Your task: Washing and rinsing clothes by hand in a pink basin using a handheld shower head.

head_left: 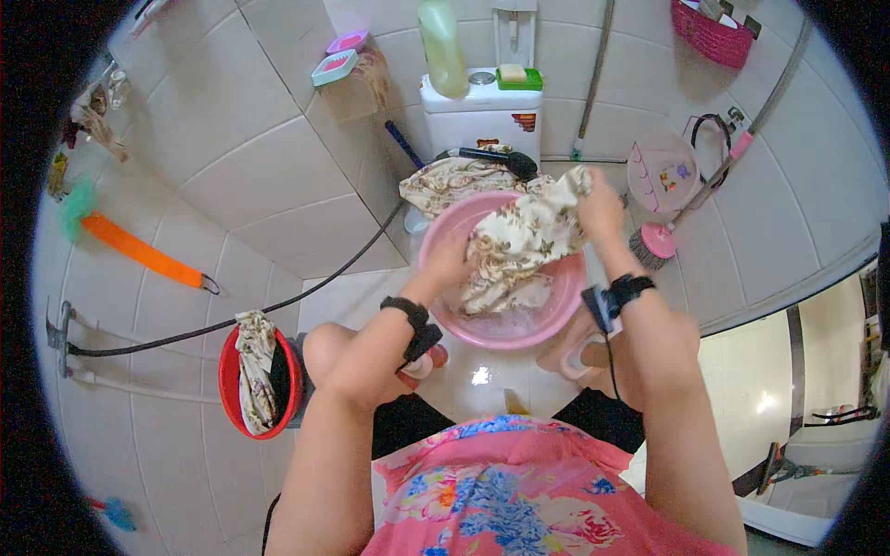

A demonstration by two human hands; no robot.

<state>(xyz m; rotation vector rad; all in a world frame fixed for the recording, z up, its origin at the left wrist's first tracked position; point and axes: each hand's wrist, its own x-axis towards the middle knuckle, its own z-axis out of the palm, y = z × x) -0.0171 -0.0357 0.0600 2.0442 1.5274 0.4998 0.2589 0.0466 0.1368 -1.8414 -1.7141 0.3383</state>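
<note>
A wet white cloth with a brown and green floral print (pixel 524 236) is stretched across a round pink basin (pixel 505 340) of soapy water. My right hand (pixel 603 211) is closed round its upper right end, raised above the rim. At the basin's left side, my left hand (pixel 449 263) grips the bunched left part of the cloth; its fingertips are partly hidden in the folds. The lower part of the cloth hangs down to the suds. Dark straps with small devices sit on both my wrists.
Behind the basin, more floral fabric (pixel 450 183) and a black shower head (pixel 501 159) lie before a white toilet tank (pixel 482 116). A red bucket (pixel 225 394) with cloth stands at left, under a black hose (pixel 278 306). A pink brush (pixel 657 241) leans at right.
</note>
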